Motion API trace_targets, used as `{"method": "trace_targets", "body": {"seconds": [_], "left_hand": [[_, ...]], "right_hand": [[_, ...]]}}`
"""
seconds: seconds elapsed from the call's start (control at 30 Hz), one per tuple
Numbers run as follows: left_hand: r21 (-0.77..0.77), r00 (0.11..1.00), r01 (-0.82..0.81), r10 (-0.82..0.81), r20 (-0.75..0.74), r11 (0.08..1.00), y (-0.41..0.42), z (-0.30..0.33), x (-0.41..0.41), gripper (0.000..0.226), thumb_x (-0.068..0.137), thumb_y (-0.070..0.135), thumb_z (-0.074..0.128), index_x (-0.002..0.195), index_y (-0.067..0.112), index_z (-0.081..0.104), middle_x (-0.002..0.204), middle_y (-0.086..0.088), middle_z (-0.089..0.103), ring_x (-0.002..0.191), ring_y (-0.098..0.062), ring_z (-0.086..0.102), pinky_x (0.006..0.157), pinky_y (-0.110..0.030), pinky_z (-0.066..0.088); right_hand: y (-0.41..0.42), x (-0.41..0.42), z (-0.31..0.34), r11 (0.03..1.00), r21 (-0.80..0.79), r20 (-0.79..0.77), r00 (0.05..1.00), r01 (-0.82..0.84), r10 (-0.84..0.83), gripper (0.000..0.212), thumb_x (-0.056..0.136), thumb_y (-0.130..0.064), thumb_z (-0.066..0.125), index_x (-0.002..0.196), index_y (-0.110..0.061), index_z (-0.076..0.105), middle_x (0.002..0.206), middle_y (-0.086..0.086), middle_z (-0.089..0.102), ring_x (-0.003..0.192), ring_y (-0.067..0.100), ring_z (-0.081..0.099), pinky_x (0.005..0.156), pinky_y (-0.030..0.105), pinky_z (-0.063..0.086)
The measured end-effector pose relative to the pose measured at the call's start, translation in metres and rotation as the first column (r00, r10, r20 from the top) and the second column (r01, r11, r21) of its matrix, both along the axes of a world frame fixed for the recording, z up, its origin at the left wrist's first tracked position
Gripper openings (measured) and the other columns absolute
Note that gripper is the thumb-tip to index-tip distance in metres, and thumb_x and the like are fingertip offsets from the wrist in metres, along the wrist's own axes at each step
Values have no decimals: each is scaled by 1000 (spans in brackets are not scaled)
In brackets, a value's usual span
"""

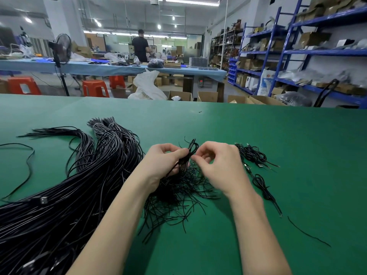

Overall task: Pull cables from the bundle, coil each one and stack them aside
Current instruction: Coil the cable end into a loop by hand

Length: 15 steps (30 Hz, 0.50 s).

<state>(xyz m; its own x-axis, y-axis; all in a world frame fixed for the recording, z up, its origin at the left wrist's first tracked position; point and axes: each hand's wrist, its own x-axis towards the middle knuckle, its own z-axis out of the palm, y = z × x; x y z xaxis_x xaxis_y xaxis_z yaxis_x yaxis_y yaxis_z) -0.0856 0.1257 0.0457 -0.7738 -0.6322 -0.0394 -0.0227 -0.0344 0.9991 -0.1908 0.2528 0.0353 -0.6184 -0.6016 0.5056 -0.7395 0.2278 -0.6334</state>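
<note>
Both hands meet over the green surface (258, 126): the left hand (164, 159) grips a small coiled cable (191, 149), the right hand (220, 161) pinches beside it. The big bundle (65, 195) lies left, loose thin ties (178, 195) beneath, coiled cables (252, 154) stacked right.

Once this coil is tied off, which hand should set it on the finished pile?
Probably the right hand: the finished coils lie just beside it on the green table. The left hand, gripping the coiled cable, sits nearer the bundle.

Blue shelving (309, 52) (stacked with boxes) flanks a blue-covered bench (111, 68) and orange stools (95, 88).
</note>
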Motion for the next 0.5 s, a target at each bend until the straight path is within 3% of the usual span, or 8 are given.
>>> {"method": "trace_targets", "body": {"seconds": [0.07, 0.13, 0.2, 0.23, 0.3, 0.33, 0.4, 0.5], "left_hand": [[-11, 1000, -25, 24, -17, 1000, -2, -2, 1, 8, 91, 18, 73, 91, 12, 68, 78, -9, 75, 66, -16, 64, 56, -19, 49], [-11, 999, 7, -7, -44, 1000, -6, -4, 4, 11, 90, 17, 75, 100, 14, 73, 90, -10, 76, 72, -12, 69, 59, -16, 53], [5, 996, 51, -51, -76, 999, -10, -8, 6, 14, 90, 15, 73, 105, 15, 73, 101, -11, 77, 82, -13, 71, 67, -17, 54], [20, 993, 70, -68, -97, 997, -11, -10, 7, 14, 91, 13, 72, 105, 15, 73, 101, -11, 77, 83, -14, 71, 69, -19, 54], [66, 986, 95, -85, -147, 993, -12, -12, 8, 14, 93, 11, 68, 107, 13, 72, 101, -11, 76, 84, -17, 72, 70, -20, 55], [90, 981, 107, -91, -169, 990, -14, -12, 9, 15, 93, 10, 68, 108, 13, 72, 102, -13, 76, 88, -19, 72, 70, -21, 55], [106, 975, 147, -126, -186, 983, -15, -14, 10, 14, 93, 11, 68, 105, 15, 75, 101, -13, 76, 86, -18, 73, 69, -21, 55], [75, 965, 213, -198, -172, 974, -13, -14, 10, 15, 85, 20, 74, 99, 20, 79, 98, -5, 77, 78, -11, 70, 69, -19, 55]], "right_hand": [[-6, 6, -5, 998, -50, -91, 995, 33, -37, 14, 83, -25, 79, 73, -23, 70, 65, -9, 67, 63, 8, 61, 66, 28, 53], [-10, 6, -10, 993, -92, -71, 995, 67, -73, 13, 82, -27, 79, 73, -24, 71, 65, -11, 67, 62, 8, 61, 66, 30, 53], [-10, 3, -10, 996, -72, 112, 993, 43, -35, 11, 83, -30, 80, 75, -26, 72, 70, -12, 71, 60, 6, 62, 63, 27, 54], [-9, 1, -9, 995, -93, 301, 952, -23, 50, 9, 85, -31, 79, 80, -26, 74, 78, -10, 74, 61, 6, 63, 61, 25, 55], [-4, 2, -6, 965, -223, 672, 695, -139, 256, 17, 94, -37, 69, 95, -21, 75, 94, -3, 79, 67, 10, 66, 56, 23, 54], [-2, 1, -6, 952, -266, 762, 573, -151, 303, 26, 99, -41, 62, 100, -18, 74, 99, 0, 79, 68, 11, 66, 54, 21, 53], [1, -2, -6, 951, -268, 839, 447, -157, 310, 35, 102, -43, 54, 106, -13, 72, 101, 0, 79, 65, 9, 65, 50, 18, 49], [0, -2, -7, 943, -292, 910, 259, -157, 325, 33, 97, -39, 62, 104, -8, 71, 85, -1, 76, 57, 6, 61, 39, 13, 41]]}}
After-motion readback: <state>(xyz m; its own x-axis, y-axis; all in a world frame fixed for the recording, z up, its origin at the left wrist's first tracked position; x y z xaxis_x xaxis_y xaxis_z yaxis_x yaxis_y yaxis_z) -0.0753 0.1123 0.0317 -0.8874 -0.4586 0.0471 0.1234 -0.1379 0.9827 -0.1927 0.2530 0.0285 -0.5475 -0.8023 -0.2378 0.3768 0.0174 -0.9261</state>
